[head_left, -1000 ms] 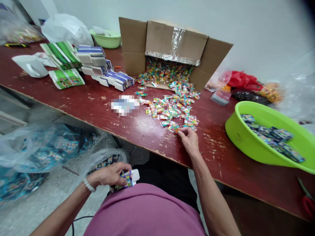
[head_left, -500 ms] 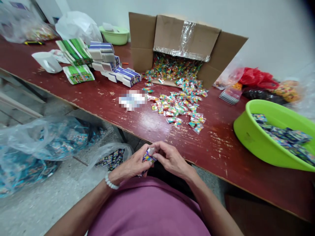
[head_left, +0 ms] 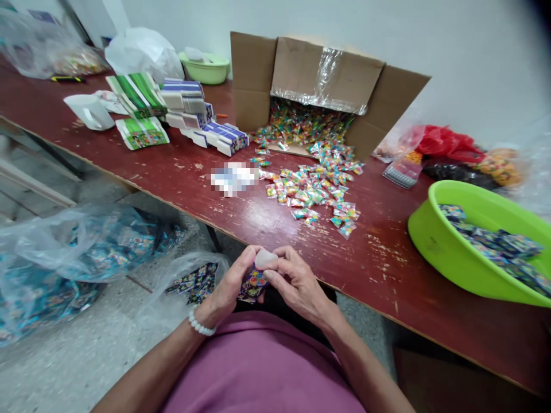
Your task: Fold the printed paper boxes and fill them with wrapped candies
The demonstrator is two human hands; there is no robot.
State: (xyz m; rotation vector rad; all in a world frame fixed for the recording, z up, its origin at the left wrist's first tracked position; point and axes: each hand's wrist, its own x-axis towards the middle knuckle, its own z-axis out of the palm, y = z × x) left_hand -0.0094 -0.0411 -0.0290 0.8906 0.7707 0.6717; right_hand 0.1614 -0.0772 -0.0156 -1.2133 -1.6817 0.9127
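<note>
A small dark carton (head_left: 253,282) with colourful print is held in front of my body, just off the table's front edge. Its pale rounded flap stands up at the top. My left hand (head_left: 228,287) is wrapped round the carton's left side, thumb near the flap. On the other side, my right hand (head_left: 299,282) pinches the flap and upper edge between thumb and fingers. Small clear-wrapped colourful sweets (head_left: 310,192) lie heaped on the table beyond my hands. They spill from a cardboard box (head_left: 329,74) lying open towards me.
On the red table (head_left: 181,186) are bundled green cartons (head_left: 144,133), bundled purple cartons (head_left: 226,137) and a white mug (head_left: 89,112). To the right stands a green tub (head_left: 430,252) holding dark packets. Plastic bags (head_left: 107,241) of packets lie on the floor at left.
The carton has turned so that more of its printed face and the pale flap show. My right hand's fingers have shifted onto the flap. The view has tilted slightly.
</note>
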